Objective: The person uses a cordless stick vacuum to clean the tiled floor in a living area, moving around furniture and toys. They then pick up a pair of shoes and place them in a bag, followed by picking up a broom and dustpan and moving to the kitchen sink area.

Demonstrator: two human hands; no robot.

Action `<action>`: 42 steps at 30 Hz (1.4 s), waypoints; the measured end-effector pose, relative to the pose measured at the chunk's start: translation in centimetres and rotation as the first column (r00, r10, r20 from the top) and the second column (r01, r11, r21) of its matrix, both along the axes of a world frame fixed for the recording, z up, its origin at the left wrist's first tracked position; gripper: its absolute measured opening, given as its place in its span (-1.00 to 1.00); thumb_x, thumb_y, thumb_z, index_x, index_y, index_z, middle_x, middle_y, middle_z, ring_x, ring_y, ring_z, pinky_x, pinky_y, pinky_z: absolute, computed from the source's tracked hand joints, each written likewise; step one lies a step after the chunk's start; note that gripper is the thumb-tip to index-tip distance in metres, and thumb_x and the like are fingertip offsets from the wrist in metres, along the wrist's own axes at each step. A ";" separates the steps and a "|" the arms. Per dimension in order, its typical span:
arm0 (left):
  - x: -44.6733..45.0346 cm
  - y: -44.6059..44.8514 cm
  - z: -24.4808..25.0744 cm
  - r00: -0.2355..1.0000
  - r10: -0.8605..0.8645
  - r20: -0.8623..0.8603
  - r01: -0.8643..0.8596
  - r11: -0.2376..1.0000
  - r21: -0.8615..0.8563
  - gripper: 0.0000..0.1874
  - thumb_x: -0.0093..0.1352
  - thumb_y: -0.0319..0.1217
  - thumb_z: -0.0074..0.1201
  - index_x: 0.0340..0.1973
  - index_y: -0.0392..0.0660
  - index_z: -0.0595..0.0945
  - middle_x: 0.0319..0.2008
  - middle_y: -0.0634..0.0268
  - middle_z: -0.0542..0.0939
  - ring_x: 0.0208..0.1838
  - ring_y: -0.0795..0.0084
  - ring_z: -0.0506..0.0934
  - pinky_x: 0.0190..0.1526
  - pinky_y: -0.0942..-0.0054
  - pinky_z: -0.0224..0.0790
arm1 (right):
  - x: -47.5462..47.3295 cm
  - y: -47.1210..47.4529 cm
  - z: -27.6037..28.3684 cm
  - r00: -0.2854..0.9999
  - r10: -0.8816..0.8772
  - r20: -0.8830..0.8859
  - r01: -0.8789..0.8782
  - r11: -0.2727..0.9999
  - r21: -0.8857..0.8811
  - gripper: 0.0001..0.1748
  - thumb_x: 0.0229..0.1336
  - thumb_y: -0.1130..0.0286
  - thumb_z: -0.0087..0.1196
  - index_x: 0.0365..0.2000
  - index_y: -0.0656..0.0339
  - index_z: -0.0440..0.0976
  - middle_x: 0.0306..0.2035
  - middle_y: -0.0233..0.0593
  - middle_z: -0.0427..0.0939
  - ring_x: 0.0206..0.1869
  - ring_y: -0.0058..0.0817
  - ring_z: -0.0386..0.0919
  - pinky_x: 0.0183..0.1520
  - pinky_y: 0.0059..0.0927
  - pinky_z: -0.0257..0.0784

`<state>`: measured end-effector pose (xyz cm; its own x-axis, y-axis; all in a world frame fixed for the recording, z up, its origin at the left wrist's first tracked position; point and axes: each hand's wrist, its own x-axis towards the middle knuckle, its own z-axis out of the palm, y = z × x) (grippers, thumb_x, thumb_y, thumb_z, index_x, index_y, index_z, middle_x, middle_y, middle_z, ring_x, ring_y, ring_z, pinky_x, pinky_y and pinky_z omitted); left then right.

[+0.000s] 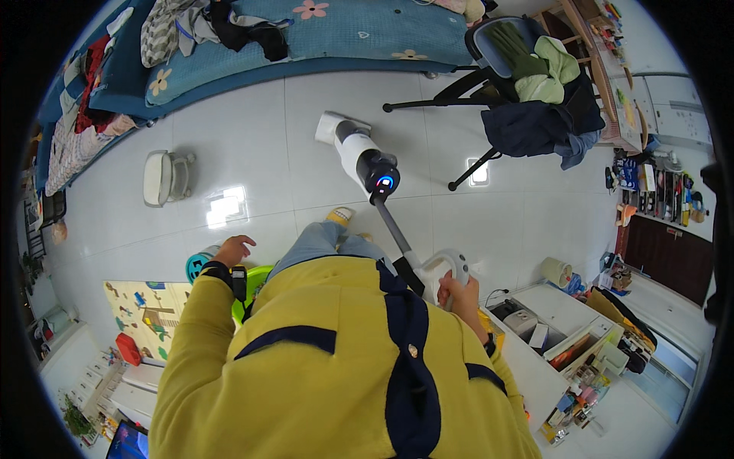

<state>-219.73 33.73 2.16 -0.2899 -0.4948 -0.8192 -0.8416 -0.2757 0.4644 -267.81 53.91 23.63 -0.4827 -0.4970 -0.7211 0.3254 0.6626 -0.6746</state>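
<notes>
My right hand (pixel 462 294) grips the pale looped handle of an upright cordless floor cleaner (pixel 356 150). Its grey tube slants away from me to a white body with a lit blue and red display. The white floor head (pixel 327 127) rests on the glossy tiles, short of the sofa. My left hand (pixel 232 251) hangs at my other side, holding nothing, its fingers somewhat apart. Close to it in the picture are a container with a teal top (pixel 198 265) and a bright green tub (pixel 246 292), partly hidden by my sleeve and body.
A blue sofa (pixel 344 34) with clothes on it spans the far side. A cream child-size stool (pixel 163 179) stands left. At right, a black-legged chair (pixel 436 103) is heaped with clothes. A patterned play mat (pixel 149 315) lies at lower left; a white cabinet (pixel 527 350) stands at lower right.
</notes>
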 end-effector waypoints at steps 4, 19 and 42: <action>-0.2 0.1 0.2 0.999 -0.004 0.043 0.005 1.000 -0.016 -0.61 0.31 -0.56 -0.36 -0.17 -0.09 0.62 -0.52 0.28 0.55 -0.43 0.50 0.49 -0.28 0.52 0.40 | -1.3 -4.1 -2.3 0.986 -0.119 0.120 0.140 0.973 -0.185 -0.85 -0.10 0.46 0.09 -0.53 0.32 0.36 -0.75 -0.28 0.33 -0.76 -0.52 0.27 -0.67 -0.51 0.19; 4.7 5.3 -2.7 0.968 0.249 -0.039 -0.248 0.968 0.028 -0.60 0.15 -0.70 -0.23 -0.21 -0.15 0.62 -0.54 0.23 0.59 -0.45 0.46 0.56 -0.35 0.51 0.43 | 0.5 -20.0 -7.0 0.914 0.387 -0.119 -0.404 0.894 -0.194 -0.86 -0.18 0.48 0.06 -0.56 0.32 0.35 -0.73 -0.29 0.37 -0.73 -0.55 0.34 -0.62 -0.49 0.26; -20.2 -4.8 3.6 0.956 -0.294 -0.008 0.289 0.945 -0.155 -0.56 0.25 -0.66 -0.39 -0.19 -0.10 0.62 -0.52 0.28 0.57 -0.45 0.51 0.50 -0.32 0.57 0.41 | -11.3 18.2 0.7 0.729 0.624 -0.281 -0.616 0.777 0.128 -0.68 -0.26 0.38 0.10 -0.39 0.33 0.45 -0.58 0.08 0.47 -0.52 -0.11 0.48 -0.39 -0.26 0.37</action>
<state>-239.89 28.97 5.72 -0.4640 -0.5016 -0.7301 -0.8593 0.0544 0.5086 -279.13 72.11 24.28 -0.2606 -0.7449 -0.6142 -0.3720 0.6645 -0.6481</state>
